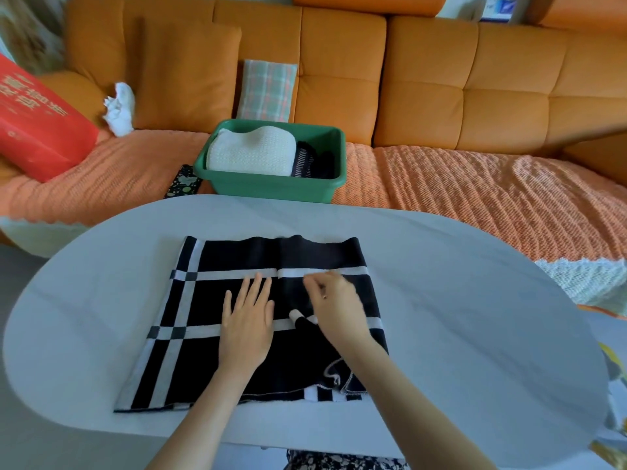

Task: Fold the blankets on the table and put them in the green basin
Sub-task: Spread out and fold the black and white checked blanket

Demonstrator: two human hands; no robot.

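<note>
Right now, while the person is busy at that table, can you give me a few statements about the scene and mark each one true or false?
1. The left hand lies flat on the black and white blanket. True.
2. The green basin is empty. False: it holds a folded white blanket with darker cloth beside it.
3. The green basin stands on the table. False: it sits on the orange sofa behind the table.
4. The right hand has its fingers curled, pinching the black and white blanket. True.
</note>
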